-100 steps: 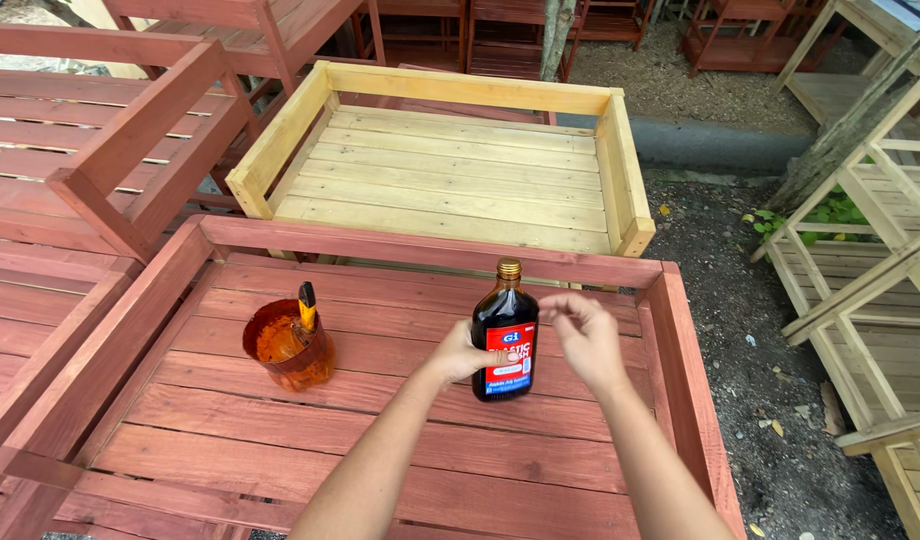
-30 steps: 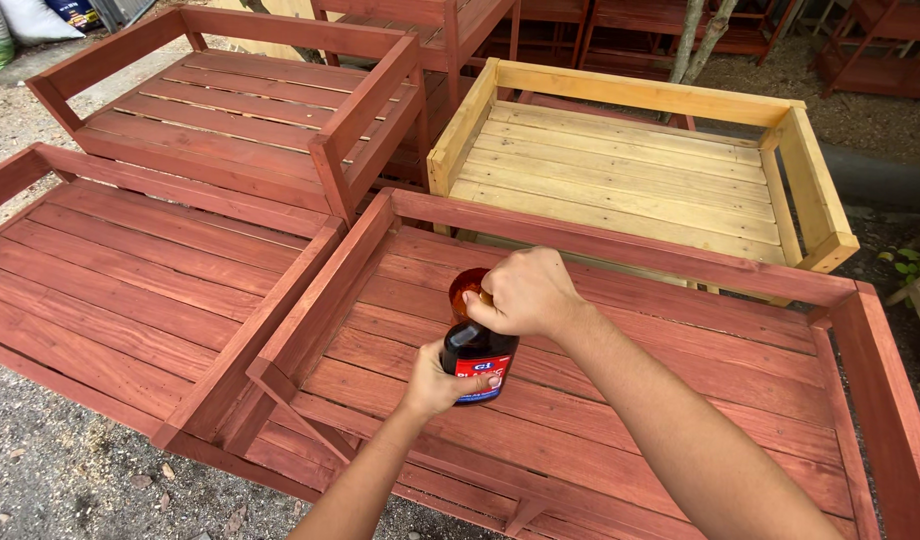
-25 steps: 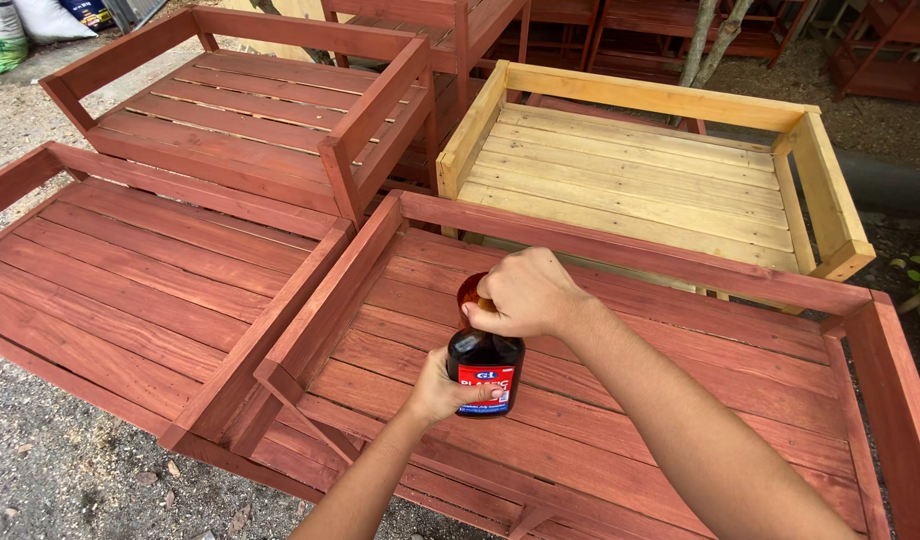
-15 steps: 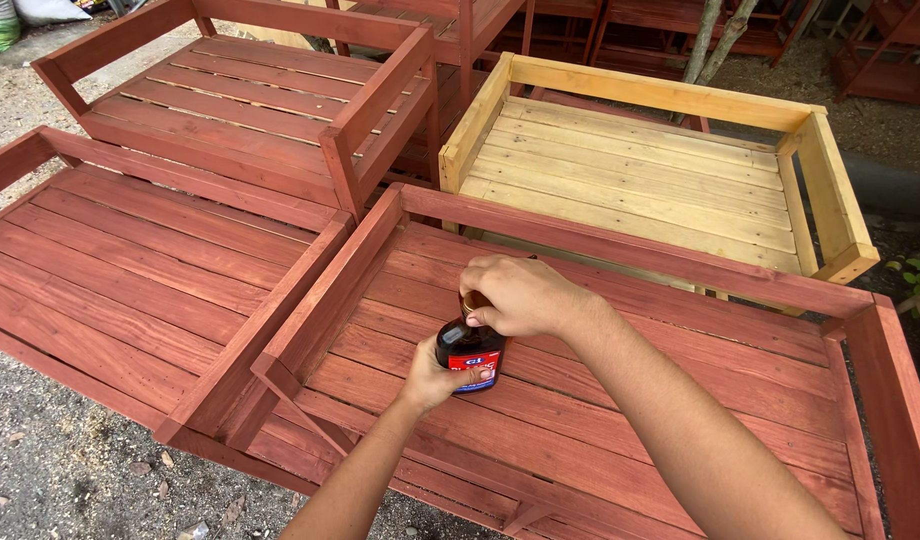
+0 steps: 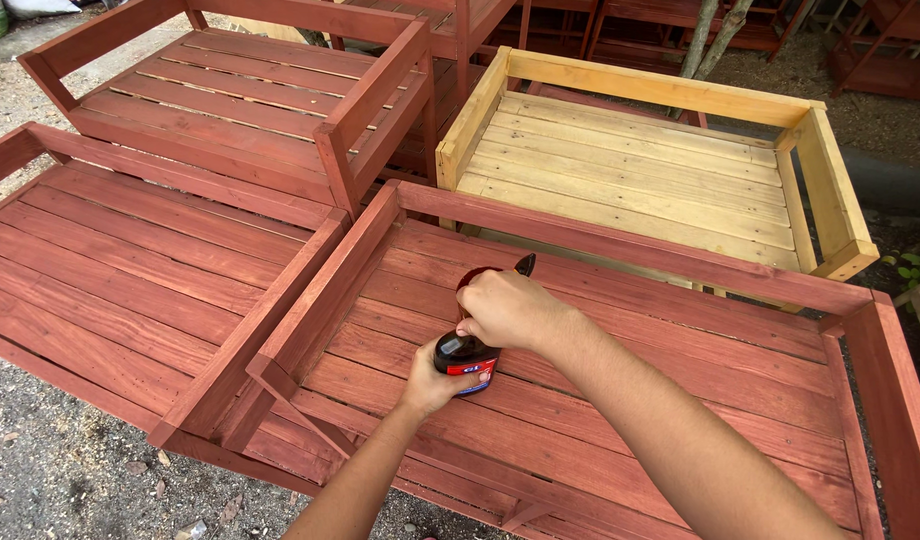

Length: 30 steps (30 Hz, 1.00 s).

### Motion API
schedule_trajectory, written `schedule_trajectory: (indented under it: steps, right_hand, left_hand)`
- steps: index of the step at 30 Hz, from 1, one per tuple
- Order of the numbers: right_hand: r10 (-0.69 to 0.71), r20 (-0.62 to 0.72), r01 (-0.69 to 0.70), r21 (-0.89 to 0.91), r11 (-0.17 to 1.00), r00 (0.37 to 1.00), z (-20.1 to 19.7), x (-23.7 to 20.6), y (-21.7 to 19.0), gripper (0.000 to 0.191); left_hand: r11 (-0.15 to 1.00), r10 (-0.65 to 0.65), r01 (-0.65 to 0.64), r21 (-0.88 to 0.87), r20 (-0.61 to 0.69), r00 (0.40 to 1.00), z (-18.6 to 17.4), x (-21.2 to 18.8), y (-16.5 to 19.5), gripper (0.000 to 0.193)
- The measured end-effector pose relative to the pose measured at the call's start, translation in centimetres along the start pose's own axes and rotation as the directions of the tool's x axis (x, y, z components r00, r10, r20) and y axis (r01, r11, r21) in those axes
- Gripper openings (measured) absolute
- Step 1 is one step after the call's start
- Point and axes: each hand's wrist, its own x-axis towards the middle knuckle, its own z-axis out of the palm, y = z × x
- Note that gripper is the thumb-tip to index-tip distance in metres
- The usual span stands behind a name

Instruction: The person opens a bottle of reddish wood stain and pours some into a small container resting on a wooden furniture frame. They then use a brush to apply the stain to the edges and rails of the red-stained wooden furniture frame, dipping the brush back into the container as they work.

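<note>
Gripping a dark bottle (image 5: 467, 356) over the red-stained slatted bench (image 5: 620, 400).

The right hand (image 5: 508, 308) is cupped closed over the bottle's top, the left hand (image 5: 432, 378) wrapped round its lower body. Compared with half a second ago, the bottle sits lower, its label nearly hidden. Behind stands an unstained pale wooden bench (image 5: 640, 170); more red benches (image 5: 160, 230) lie alongside.

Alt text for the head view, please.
Two bare hands hold a small dark bottle over a red-stained slatted wooden bench: the left hand grips its body, the right hand covers its top. An unstained bench stands behind.
</note>
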Motion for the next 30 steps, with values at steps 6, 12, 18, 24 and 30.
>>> schedule_trajectory:
  steps: [6, 12, 18, 24, 30]
  right_hand:
    - [-0.143, -0.008, 0.144, 0.060, 0.988, 0.990, 1.0, 0.5, 0.4, 0.020]
    - [-0.095, 0.023, 0.089, 0.188, 0.978, 0.995, -0.6, 0.2, 0.3, 0.057]
    - [0.145, 0.058, -0.141, -0.071, 0.987, 0.988, 0.8, 0.4, -1.3, 0.034]
    - [-0.169, -0.247, 0.192, 0.071, 0.979, 0.954, 0.8, -0.1, -0.5, 0.036]
    - [0.241, 0.087, -0.233, -0.085, 0.969, 0.967, 0.5, 0.3, -1.9, 0.039]
  left_hand:
    - [0.980, 0.190, -0.191, 0.061, 0.024, 0.981, -0.8, 0.1, 1.0, 0.051]
    - [0.978, 0.158, -0.160, 0.134, 0.026, 0.987, -1.4, 0.4, 0.7, 0.051]
    - [0.991, 0.110, -0.112, 0.078, 0.032, 0.993, -1.3, 0.6, 0.3, 0.048]
    - [0.988, 0.153, -0.153, 0.008, 0.050, 0.987, -1.2, 0.7, 0.2, 0.046]
    - [0.982, 0.077, -0.079, 0.170, 0.022, 0.997, -1.1, 0.6, 0.5, 0.043]
